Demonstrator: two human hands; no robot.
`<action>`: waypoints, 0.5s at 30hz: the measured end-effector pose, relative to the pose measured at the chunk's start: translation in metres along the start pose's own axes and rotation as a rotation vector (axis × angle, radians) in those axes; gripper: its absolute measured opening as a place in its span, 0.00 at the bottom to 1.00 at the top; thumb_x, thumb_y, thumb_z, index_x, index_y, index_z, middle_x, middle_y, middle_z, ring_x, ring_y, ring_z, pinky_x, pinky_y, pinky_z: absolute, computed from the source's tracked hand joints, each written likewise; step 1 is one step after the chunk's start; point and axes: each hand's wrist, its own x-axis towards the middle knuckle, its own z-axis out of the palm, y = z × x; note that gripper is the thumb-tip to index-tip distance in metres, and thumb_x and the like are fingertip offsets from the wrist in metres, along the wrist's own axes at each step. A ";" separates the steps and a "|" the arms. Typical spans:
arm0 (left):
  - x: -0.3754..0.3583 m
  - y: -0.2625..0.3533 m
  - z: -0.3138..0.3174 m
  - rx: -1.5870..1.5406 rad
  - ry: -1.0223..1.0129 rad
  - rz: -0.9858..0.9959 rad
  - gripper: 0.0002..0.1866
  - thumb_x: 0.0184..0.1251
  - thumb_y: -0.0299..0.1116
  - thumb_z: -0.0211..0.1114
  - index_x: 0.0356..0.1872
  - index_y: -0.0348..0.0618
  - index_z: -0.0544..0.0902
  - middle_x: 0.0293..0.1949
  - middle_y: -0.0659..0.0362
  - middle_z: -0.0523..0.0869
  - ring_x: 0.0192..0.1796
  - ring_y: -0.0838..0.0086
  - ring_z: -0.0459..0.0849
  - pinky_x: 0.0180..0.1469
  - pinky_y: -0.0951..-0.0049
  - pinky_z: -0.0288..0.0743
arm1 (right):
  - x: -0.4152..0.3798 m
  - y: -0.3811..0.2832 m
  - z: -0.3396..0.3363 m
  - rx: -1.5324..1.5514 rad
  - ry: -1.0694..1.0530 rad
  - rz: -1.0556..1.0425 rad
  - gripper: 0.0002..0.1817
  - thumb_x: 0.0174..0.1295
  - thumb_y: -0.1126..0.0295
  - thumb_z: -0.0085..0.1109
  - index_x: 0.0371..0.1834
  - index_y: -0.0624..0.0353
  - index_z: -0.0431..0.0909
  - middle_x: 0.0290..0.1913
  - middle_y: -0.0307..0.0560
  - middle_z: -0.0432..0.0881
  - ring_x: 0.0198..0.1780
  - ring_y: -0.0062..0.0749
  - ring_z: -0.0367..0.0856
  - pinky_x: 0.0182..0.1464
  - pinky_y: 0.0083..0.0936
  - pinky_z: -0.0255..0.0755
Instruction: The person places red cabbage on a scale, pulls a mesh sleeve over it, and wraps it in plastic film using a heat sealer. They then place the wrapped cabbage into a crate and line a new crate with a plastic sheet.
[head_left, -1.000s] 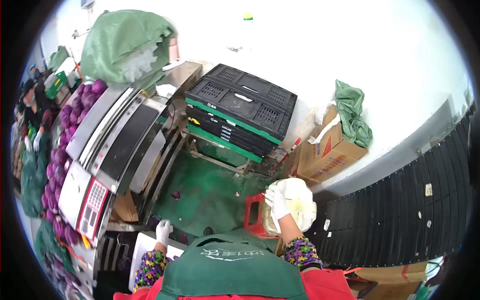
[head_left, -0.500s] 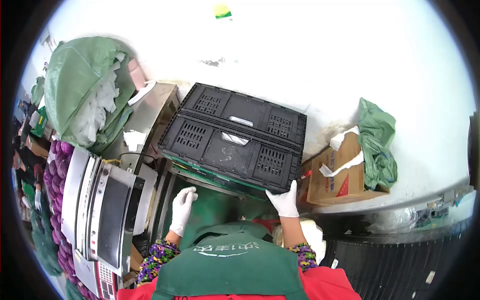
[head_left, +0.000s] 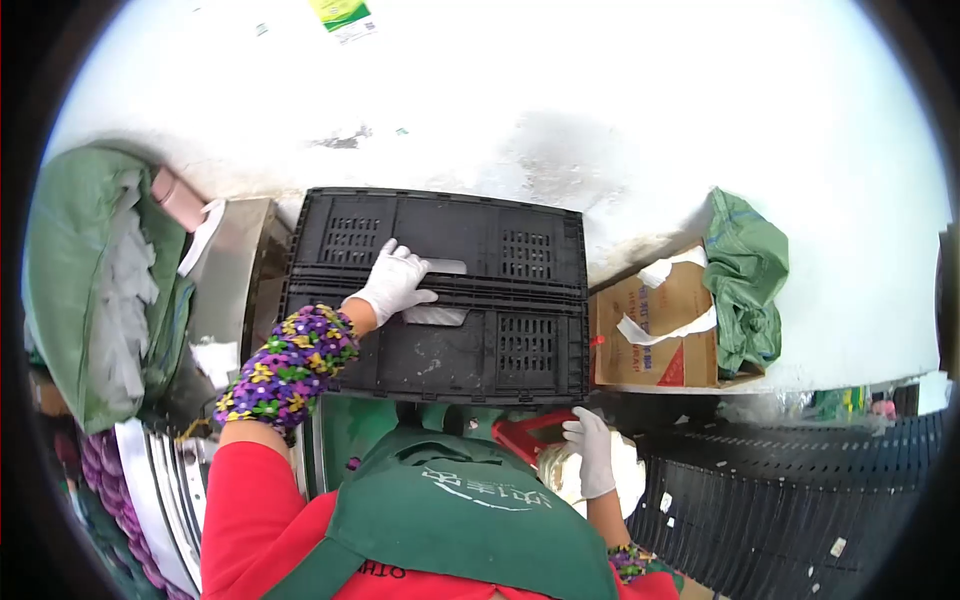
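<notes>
A black plastic crate (head_left: pixel 440 360) sits in front of me, its vented top split into two panels by a long seam, with a pale handle slot in each. My left hand (head_left: pixel 393 285), in a white glove, reaches across the top near that seam. Its fingers are spread, the thumb close over the near slot and the fingertips by the far one. Below the crate's near right corner is my gloved right hand (head_left: pixel 592 450), fingers loosely bent and apart, holding nothing. A red plastic piece (head_left: pixel 522 437) lies just left of it.
A cardboard box (head_left: pixel 650 335) with a green sack (head_left: pixel 745 285) stands right of the crate. To the left are a metal cabinet (head_left: pixel 228 270), a pink bottle (head_left: pixel 178 200) and a big green bag (head_left: pixel 80 270). Stacked black crates (head_left: pixel 800 520) fill the lower right.
My left hand has moved from below the crate onto its top. My right hand has left the crate's near right corner and dropped lower. The view has turned, and the crate appears straighter.
</notes>
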 end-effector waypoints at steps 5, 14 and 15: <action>0.027 -0.024 -0.061 -0.084 0.282 0.058 0.21 0.45 0.46 0.76 0.39 0.51 0.80 0.34 0.58 0.81 0.49 0.60 0.77 0.71 0.49 0.57 | -0.006 -0.050 0.056 -0.368 0.134 -0.709 0.16 0.67 0.72 0.53 0.55 0.63 0.79 0.39 0.48 0.85 0.38 0.30 0.81 0.43 0.25 0.74; 0.104 -0.084 -0.111 0.085 0.693 -0.209 0.17 0.53 0.46 0.71 0.37 0.50 0.80 0.34 0.58 0.84 0.41 0.65 0.84 0.53 0.56 0.69 | 0.087 -0.129 0.265 -1.201 -0.131 -1.271 0.15 0.60 0.61 0.60 0.45 0.57 0.81 0.40 0.52 0.83 0.43 0.47 0.81 0.47 0.42 0.76; 0.098 -0.083 -0.115 0.208 0.745 -0.189 0.12 0.56 0.43 0.70 0.34 0.49 0.80 0.29 0.59 0.82 0.37 0.65 0.83 0.46 0.62 0.71 | 0.089 -0.126 0.275 -1.387 -0.235 -1.113 0.15 0.59 0.58 0.61 0.42 0.56 0.82 0.41 0.54 0.82 0.43 0.46 0.82 0.46 0.43 0.77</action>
